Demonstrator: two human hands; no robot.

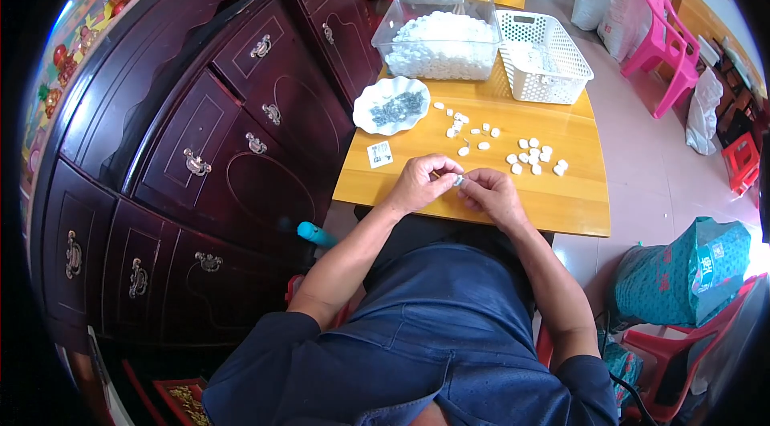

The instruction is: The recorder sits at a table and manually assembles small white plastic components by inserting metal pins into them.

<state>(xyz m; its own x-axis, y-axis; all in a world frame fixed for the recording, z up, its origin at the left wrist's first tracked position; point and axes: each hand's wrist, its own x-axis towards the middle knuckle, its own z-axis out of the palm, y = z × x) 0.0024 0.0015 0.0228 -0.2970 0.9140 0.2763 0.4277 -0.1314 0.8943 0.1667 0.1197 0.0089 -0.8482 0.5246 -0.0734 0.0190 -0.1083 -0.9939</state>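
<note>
The left hand and the right hand meet above the near part of the tabletop, and the fingers of both are pinching one small piece between their tips. This piece looks pale with something dark on it, but the fingers cover most of it. Just beyond the fingers lies a loose group of white pieces; to the right of them, a second group lies closer together. To the left of the fingers is a square card, and behind it a dish with many dark parts. Farther ahead stand a clear bin, well filled with white pieces, and, to its right, a basket with some pale contents. I judge that the work on the held piece is in progress. Perhaps one of the two groups is already finished, but I cannot tell which. As the dish and the bin hold plenty, much seems to be left.
</note>
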